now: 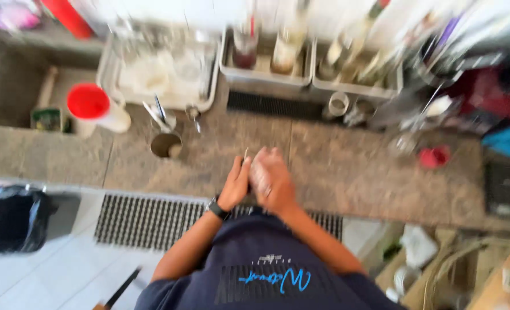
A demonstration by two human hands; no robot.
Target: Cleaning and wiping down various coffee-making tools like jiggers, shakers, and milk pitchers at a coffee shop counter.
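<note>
The view is motion-blurred. My left hand (235, 185), with a dark watch on the wrist, and my right hand (277, 185) meet over the front of a speckled stone counter (347, 172). Between them is a pale, clear object (259, 166) that the right hand wraps; its kind is too blurred to tell. The left hand's fingers press against its side, and a thin metal tip shows just above them.
A red-lidded white jug (97, 109) and a metal cup with tools (164, 140) stand at the left. Behind are a white tray (108, 63) and grey bins of bottles (266, 76). A small red cup (434, 156) is on the right. A black bin bag (14, 218) and floor grate (146, 221) lie below.
</note>
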